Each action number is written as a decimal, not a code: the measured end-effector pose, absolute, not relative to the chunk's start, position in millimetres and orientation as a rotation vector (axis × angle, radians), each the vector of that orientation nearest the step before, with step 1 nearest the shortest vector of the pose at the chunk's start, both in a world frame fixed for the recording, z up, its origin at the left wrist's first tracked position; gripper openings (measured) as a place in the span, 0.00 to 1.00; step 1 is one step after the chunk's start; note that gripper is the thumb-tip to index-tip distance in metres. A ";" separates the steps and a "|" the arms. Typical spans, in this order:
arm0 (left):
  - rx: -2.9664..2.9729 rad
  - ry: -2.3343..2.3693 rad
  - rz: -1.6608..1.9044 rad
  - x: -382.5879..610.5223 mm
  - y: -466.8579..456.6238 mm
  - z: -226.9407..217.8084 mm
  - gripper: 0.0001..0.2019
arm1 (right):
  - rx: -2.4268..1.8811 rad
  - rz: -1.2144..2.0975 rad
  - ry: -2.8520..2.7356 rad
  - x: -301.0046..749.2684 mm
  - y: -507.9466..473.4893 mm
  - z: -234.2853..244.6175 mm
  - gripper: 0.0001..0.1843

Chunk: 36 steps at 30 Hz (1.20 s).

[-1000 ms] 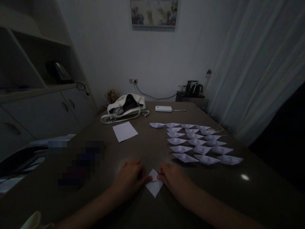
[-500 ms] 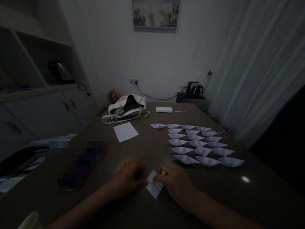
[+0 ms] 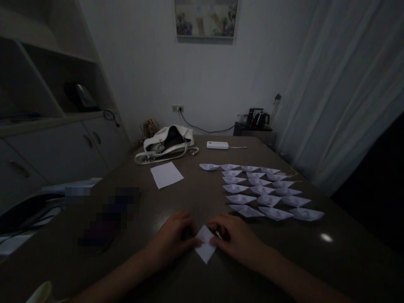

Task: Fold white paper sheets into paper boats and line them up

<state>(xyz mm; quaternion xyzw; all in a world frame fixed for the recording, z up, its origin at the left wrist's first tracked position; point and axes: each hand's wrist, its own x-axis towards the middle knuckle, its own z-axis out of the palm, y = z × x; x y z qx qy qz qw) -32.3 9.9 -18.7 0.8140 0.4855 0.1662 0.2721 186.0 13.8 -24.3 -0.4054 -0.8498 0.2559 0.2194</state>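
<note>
A small folded white paper (image 3: 205,249) lies as a diamond on the table near its front edge, a crease running across its middle. My left hand (image 3: 177,234) grips its left corner, with the thumb on top and the other fingers curled. At the opposite corner, my right hand (image 3: 232,236) pinches the paper between thumb and curled fingers. To the right and beyond stand several white paper boats (image 3: 267,200) in rows. A stack of white paper sheets (image 3: 166,174) rests flat farther off to the left.
A white handbag (image 3: 168,143) sits at the table's far left, and a white power bank (image 3: 217,145) with a short cable lies to its right. On the left side a blurred-out object (image 3: 109,221) covers part of the brown table (image 3: 189,198).
My right thumb has moved from the paper's middle out to its right corner, baring more of the centre. My left hand has shifted slightly. The boats stay put.
</note>
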 end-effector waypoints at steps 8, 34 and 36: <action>2.128 1.236 0.489 -29.6 7.1 -14.0 0.05 | -1.288 0.876 -2.185 179.3 7.3 -23.2 0.13; 2.343 1.052 0.386 -32.1 0.7 -8.6 0.10 | -1.104 0.854 -2.377 185.6 12.2 -21.8 0.05; 2.276 1.151 0.380 -29.8 -0.3 -9.7 0.10 | -1.155 0.875 -2.315 182.1 11.4 -22.4 0.06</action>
